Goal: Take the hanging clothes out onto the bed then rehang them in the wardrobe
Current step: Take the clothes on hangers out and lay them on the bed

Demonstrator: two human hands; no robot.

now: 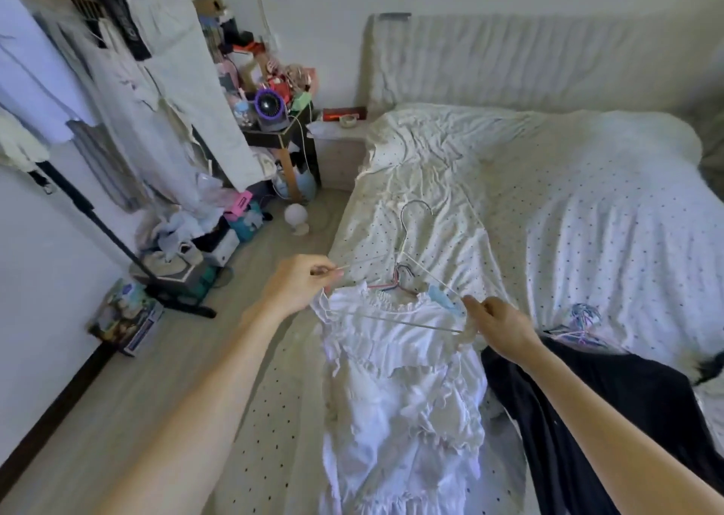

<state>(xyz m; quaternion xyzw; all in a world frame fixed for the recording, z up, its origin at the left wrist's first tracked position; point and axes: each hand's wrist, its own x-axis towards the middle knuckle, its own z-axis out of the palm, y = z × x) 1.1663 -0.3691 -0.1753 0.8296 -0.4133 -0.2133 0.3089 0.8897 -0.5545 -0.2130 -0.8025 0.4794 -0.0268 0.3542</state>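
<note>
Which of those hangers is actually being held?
The white wire hanger, pinched at its ends by the left hand and right hand; the coloured hangers lie untouched on the bed.

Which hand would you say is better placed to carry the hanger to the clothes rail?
Likely the left hand: it pinches the hanger end nearer the rail; the right hand holds the other.

Purple fan [269, 107] on a cluttered side table [274, 140], upper centre-left; white globe lamp [296, 215] on the floor [156, 377] below; printed box [125, 314] at left.
</note>
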